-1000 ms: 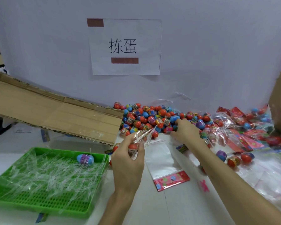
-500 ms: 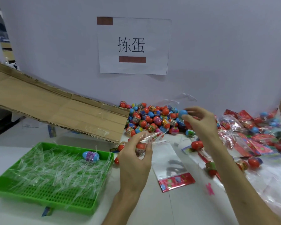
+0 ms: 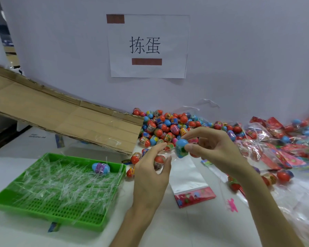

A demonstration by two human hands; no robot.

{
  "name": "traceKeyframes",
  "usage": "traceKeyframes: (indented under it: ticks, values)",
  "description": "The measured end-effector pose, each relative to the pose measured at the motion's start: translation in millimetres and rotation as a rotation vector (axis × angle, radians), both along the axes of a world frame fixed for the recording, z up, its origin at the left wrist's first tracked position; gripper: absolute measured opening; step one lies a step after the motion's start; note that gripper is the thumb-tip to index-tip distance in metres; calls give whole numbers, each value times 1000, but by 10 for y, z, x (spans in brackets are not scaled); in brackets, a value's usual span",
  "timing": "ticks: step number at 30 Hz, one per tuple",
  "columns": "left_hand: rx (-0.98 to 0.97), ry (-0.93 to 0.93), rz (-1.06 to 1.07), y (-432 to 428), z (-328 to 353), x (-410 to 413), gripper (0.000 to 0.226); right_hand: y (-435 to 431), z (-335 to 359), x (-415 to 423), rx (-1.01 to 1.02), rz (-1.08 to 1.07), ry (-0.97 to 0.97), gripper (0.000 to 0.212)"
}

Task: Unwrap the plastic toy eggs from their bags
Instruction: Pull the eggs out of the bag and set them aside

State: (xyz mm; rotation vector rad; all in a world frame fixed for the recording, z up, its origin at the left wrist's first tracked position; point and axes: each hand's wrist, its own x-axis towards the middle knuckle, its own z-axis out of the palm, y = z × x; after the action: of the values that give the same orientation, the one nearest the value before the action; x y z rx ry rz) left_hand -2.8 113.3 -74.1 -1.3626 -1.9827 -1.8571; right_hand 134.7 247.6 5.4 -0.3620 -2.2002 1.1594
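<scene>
Watching the head cam feed here: the right hand [image 3: 216, 150] has a small blue plastic toy egg [image 3: 181, 147] pinched between thumb and curled fingertips, up off the white table [image 3: 168, 229]. Just left of that grip, the left hand [image 3: 150, 175] is curled around a red plastic toy egg with a printed band [image 3: 159, 162], thumb on one side, fingers on the other. A bit of clear plastic film [image 3: 169, 155] stretches between the two grips; I honestly can't tell if it's still wrapped on the blue egg or only on the red one. Right behind both hands is the big loose heap of red and blue toy eggs [image 3: 164, 127] against the wall. Below the right grip a flat empty clear bag with a red printed header [image 3: 189, 177] lies on the table. Well off to the left of the left hand is the green perforated plastic tray [image 3: 43, 216], full of thin clear plastic strips [image 3: 61, 180], with one blue egg with a purple label [image 3: 101, 168] near its far right corner. Past the right hand, out to the right, there's a pile of still-bagged eggs in red printed packets [image 3: 275, 139].
</scene>
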Motion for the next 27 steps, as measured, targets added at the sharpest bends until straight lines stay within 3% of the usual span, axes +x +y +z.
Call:
traceKeyframes:
  ticks: [15,27]
  values:
    - [-52,-25,4,-11,23,-1,40,6,2,10,73,-42,93,18]
    - [-141,27,-40,15,12,-12,55,47,-78,-37,212,-48,-5,19]
